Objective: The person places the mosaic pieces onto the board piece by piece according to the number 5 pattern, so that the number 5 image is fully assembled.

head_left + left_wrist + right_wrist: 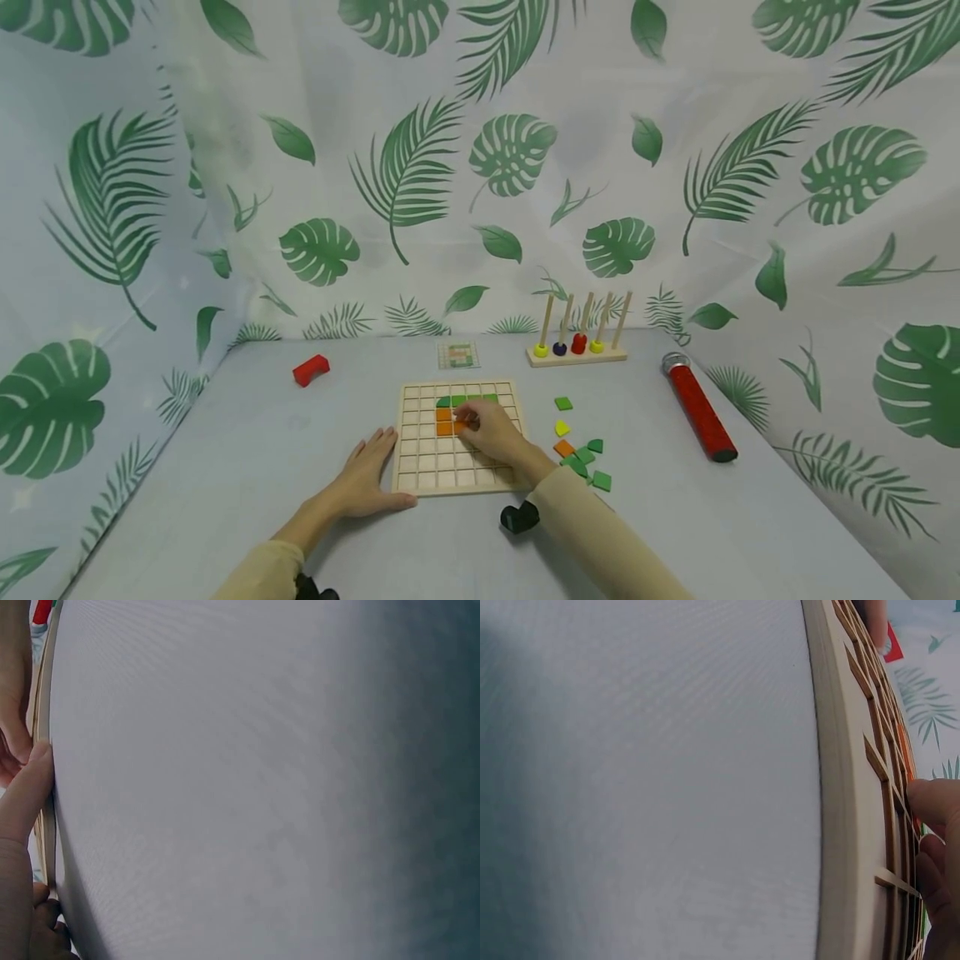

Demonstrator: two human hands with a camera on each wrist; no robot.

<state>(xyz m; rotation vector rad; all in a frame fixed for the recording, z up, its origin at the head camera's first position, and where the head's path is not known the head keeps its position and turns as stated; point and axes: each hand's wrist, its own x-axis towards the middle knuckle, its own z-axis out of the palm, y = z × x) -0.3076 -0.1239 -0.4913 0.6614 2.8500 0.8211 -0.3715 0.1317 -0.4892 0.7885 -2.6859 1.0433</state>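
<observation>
A wooden grid board lies on the table, with green tiles along an upper row and orange tiles below them. My right hand is over the middle of the board, its curled fingers and thumb pinching an orange tile at a cell. In the right wrist view the thumb meets that orange piece; the fingers hide much of it. My left hand rests with spread fingers against the board's left edge, thumb near the lower left corner.
Loose green tiles, an orange and a yellow tile lie right of the board. Behind it are a small pattern card and a peg stand with coloured beads. A red arch block sits left, a red microphone-like tube right.
</observation>
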